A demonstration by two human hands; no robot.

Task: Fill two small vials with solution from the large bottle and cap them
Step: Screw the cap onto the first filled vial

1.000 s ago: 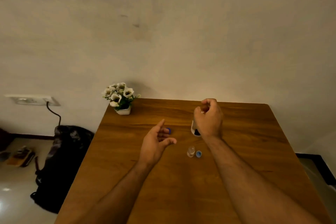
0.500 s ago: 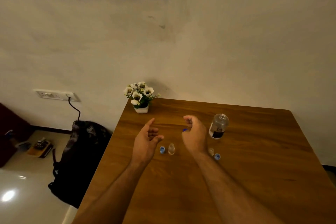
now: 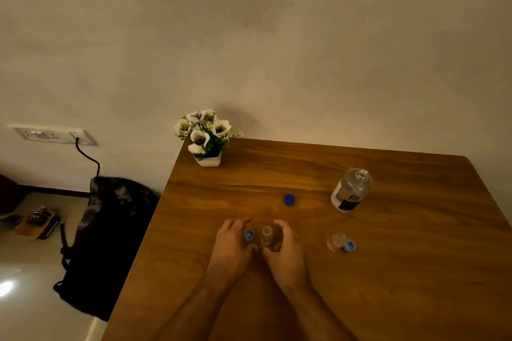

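Observation:
A small clear vial (image 3: 266, 234) stands open between my two hands, with its light blue cap (image 3: 249, 235) lying just to its left. My left hand (image 3: 232, 246) rests by that cap, fingers apart. My right hand (image 3: 282, 246) curls around the vial's right side, apparently without gripping it. A second clear vial (image 3: 335, 241) stands further right, its light blue cap (image 3: 349, 245) beside it. The large clear bottle (image 3: 351, 190) with a dark label stands uncapped at the right rear. Its dark blue cap (image 3: 289, 199) lies on the wooden table (image 3: 401, 285).
A white pot of artificial flowers (image 3: 206, 135) stands at the table's far left corner. A dark bag (image 3: 110, 230) sits on the floor to the left, below a wall socket (image 3: 52, 134) with a cable plugged in.
My right hand left the large bottle, set the dark blue cap on the table and came down beside the near vial. My left hand lowered next to the light blue cap.

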